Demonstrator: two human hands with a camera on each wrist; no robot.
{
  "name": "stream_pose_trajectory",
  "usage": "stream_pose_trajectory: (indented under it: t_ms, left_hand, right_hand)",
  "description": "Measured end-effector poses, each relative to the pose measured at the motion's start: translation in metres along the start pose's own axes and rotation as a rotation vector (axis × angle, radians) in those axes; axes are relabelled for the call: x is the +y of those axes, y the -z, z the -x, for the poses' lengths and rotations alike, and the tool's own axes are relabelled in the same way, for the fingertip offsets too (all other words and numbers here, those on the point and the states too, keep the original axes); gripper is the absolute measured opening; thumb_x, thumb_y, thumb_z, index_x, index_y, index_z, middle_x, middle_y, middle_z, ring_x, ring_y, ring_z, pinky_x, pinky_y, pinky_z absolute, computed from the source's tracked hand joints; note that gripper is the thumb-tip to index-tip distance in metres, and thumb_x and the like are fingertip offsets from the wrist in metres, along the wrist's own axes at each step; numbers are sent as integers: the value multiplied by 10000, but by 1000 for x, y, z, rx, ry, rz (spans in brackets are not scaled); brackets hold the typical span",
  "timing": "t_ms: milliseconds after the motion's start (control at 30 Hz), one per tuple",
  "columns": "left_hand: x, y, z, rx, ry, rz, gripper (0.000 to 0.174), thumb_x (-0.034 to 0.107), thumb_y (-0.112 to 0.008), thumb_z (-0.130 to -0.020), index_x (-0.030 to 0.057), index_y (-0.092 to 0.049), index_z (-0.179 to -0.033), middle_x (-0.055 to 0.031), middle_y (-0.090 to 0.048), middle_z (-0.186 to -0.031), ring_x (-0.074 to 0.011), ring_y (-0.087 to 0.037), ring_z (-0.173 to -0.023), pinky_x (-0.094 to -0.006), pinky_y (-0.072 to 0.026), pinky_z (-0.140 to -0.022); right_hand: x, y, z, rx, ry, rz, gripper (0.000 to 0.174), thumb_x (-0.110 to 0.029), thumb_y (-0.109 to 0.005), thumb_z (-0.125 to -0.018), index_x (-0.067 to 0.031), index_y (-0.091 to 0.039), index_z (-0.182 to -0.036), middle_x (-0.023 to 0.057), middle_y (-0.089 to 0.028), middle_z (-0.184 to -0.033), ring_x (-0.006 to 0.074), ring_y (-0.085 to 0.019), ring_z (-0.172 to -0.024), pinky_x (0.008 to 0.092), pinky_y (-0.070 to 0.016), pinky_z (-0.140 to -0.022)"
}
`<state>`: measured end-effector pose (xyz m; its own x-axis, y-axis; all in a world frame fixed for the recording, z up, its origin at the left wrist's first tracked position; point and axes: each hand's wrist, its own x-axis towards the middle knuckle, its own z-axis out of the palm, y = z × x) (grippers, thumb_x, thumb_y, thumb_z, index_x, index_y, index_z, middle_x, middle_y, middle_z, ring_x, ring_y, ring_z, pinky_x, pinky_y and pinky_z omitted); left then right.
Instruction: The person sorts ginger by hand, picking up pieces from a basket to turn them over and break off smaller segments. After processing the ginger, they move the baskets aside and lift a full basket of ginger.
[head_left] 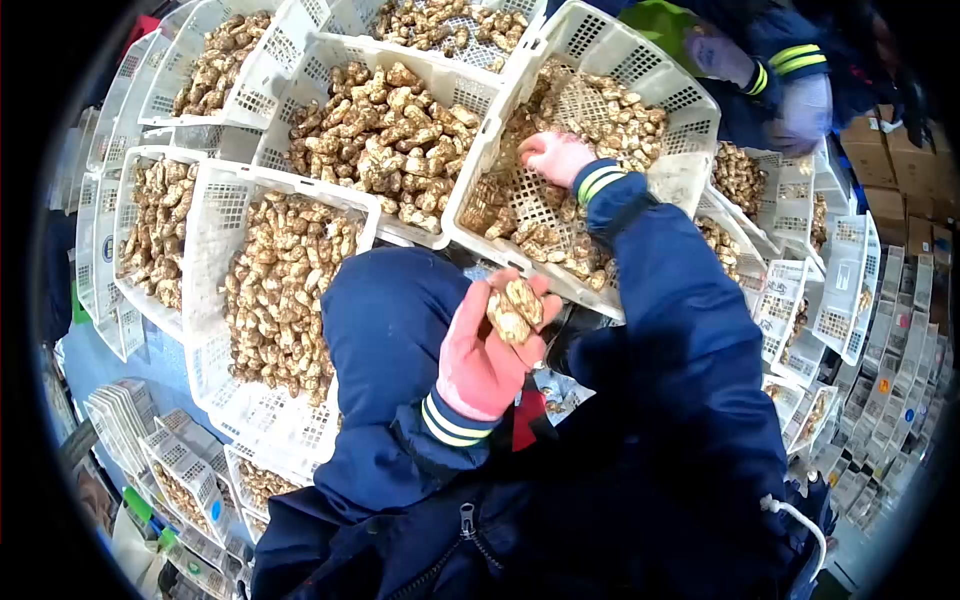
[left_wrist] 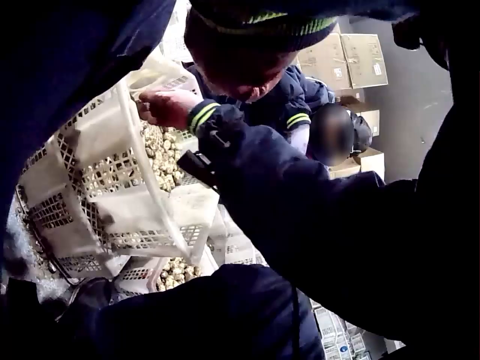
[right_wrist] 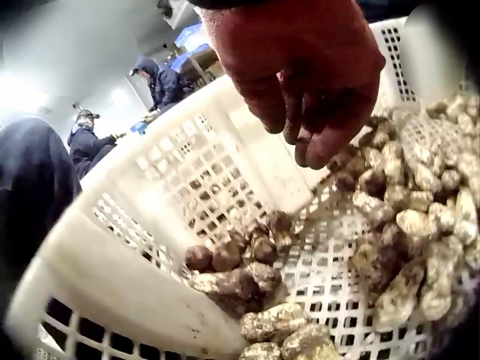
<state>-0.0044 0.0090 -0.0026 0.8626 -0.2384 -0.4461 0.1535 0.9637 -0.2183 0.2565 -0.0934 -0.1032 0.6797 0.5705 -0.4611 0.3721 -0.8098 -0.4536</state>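
L hand (head_left: 485, 368) is curled palm-up round a couple knobbly roots (head_left: 512, 312) on the near side, prob so they don't roll off, while R hand (head_left: 557, 158) dangles w/ loose, empty-looking fingers over far basket (head_left: 690, 150).

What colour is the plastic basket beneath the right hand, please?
The basket is white, clearest in the head view.
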Motion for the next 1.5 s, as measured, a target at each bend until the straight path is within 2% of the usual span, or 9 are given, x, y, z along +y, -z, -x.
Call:
stream_pose_trajectory:
  t_ms: [233, 300, 367, 433, 633, 1167, 1300, 1433, 1500]
  left_hand:
    - [-5, -6, 0, -99, -87, -83, 338, 281, -446, -933, 40, -456, -1171, -149, -511, -1194, -311, -468, -1144, -468, -411, -915]
    - [-6, -6, -1, -79, -89, -90, 344, 283, -451, -931, 38, -454, -1172, -149, -514, -1185, -309, -477, -1130, -459, -415, -903]
    - [-4, -5, 1, -63, -100, -96, 349, 284, -455, -929, 35, -453, -1173, -149, -517, -1176, -307, -486, -1116, -450, -418, -892]
    - [-4, -7, 1, -6, -96, -133, 354, 281, -459, -927, 34, -445, -1180, -146, -523, -1152, -305, -504, -1090, -437, -423, -871]
    - [-7, -5, 5, 12, -99, -152, 321, 278, -427, -940, 54, -489, -1160, -171, -538, -1165, -321, -526, -1080, -432, -464, -860]
    - [-10, 7, 3, -41, -64, -161, 352, 279, -468, -929, 53, -469, -1199, -140, -527, -1174, -281, -544, -1039, -396, -482, -818]
    - [-12, 7, 5, 16, -68, -160, 358, 274, -460, -932, 40, -462, -1203, -143, -529, -1154, -273, -547, -1025, -387, -478, -825]
    - [-7, 3, 7, 23, -84, -151, 380, 288, -439, -943, 5, -442, -1196, -150, -544, -1107, -272, -553, -1001, -376, -477, -814]
    - [-8, -4, 7, 61, -136, -260, 392, 306, -445, -939, 8, -437, -1192, -146, -543, -1106, -269, -550, -1007, -383, -467, -820]
  right_hand:
    - [-4, -82, -37, -98, -104, 197, 415, -235, -533, -792, -85, -528, -1179, 176, -585, -1123, 310, -570, -1017, 372, -447, -882]
    - [2, -65, -31, -111, -44, -13, 429, -219, -561, -789, -74, -519, -1191, 177, -620, -1038, 283, -612, -924, 353, -473, -809]
    - [20, -57, -23, -289, -135, -839, 471, -176, -569, -814, -34, -466, -1251, 0, -578, -737, 85, -546, -643, 276, -476, -708]
    - [2, -21, 19, -253, -156, -1263, 529, -148, -547, -829, -20, -377, -1314, -64, -522, -746, 58, -508, -629, 277, -473, -740]
    - [-16, 8, 78, -374, 256, -1711, 675, -211, -587, -860, -91, -206, -1404, 117, -516, -1152, 197, -563, -1000, 333, -463, -872]
    - [-38, 48, 97, 248, 94, -1319, 678, -165, -603, -819, 14, -241, -1363, 172, -535, -1152, 220, -597, -938, 286, -492, -795]
    - [-119, 62, 100, -147, 429, -1220, 643, -219, -569, -850, 12, -262, -1366, 153, -528, -1182, 199, -545, -1033, 315, -482, -838]
    - [-42, 38, 35, 226, 66, -44, 431, -349, -537, -833, -135, -531, -1207, 114, -631, -1050, 237, -613, -920, 303, -473, -835]
    - [-12, 14, 26, -8, -121, 312, 365, -354, -513, -831, -78, -603, -1053, 114, -625, -1065, 276, -604, -950, 360, -481, -818]
